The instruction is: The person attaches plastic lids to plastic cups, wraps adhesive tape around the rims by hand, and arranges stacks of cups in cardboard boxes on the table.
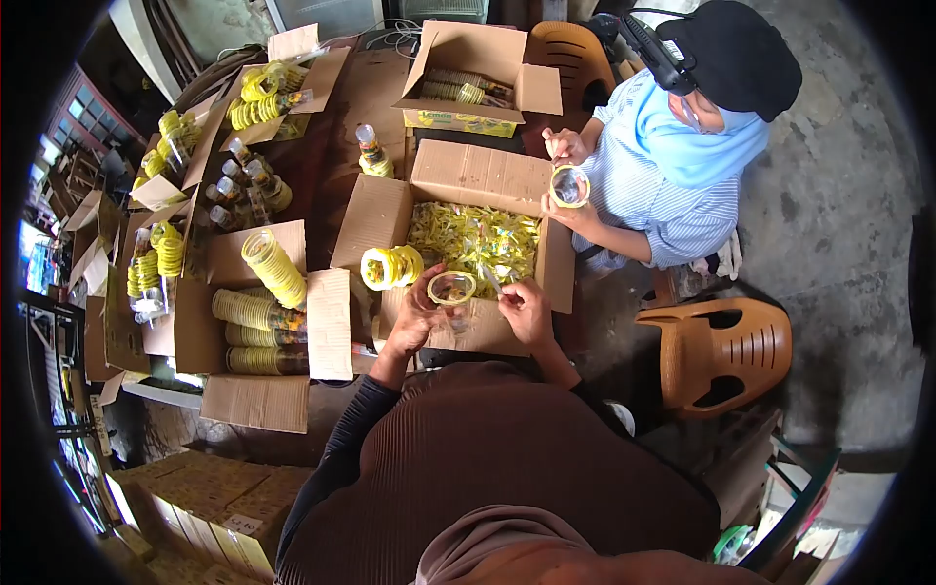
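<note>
My left hand (417,314) is wrapped round a clear plastic cup (452,290) with a yellow rim, its mouth facing up. Just to the right, my right hand (527,312) pinches a thin, light-coloured tool (490,280) that points toward the cup. Both hands are over the near flap of an open cardboard box (458,174) filled with yellow scraps (473,234). Beside my left hand, a stack of yellow rings (390,267) lies at the box's left edge.
Across on the right, a co-worker (673,195) holds another yellow-rimmed cup (569,186). To the left, a box (329,322) holds stacked cups (255,322). More boxes and cup stacks stand farther left. A box (458,119) lies beyond, and an orange chair (726,353) is at right.
</note>
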The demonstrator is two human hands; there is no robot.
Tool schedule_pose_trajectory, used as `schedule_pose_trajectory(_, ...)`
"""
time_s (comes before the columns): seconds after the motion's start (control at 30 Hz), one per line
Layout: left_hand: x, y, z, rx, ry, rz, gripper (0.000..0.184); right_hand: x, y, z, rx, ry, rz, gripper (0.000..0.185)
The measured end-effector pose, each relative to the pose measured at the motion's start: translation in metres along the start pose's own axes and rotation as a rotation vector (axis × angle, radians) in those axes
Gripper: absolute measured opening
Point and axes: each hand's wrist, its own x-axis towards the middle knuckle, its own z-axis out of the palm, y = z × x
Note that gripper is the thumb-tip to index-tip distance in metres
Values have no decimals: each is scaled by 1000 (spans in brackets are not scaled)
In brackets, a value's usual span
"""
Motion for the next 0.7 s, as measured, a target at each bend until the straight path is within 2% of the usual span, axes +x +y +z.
schedule_pose_trajectory(0.07,-3,-3,5,51,10,15,84,3,-2,-5,-68,-66,-46,12)
schedule_pose_trajectory(0.13,-4,-6,13,265,22,115,81,5,-3,-11,-35,-96,-51,13)
schedule_pose_trajectory(0.23,-5,-12,23,317,59,180,81,8,0,-21,-3,-128,-67,13)
schedule_pose_trajectory(0.4,-8,-18,36,338,143,177,83,11,13,-32,29,-170,-84,14)
schedule_pose_trajectory(0.5,-12,-16,41,409,187,181,78,10,39,-38,-52,-266,-76,15)
schedule_pose_trajectory(0.57,-16,-14,42,512,222,205,75,9,51,-47,-154,-421,-27,17)
schedule_pose_trajectory(0.7,-20,-18,43,397,267,223,74,-2,85,-70,-32,-525,-13,18)
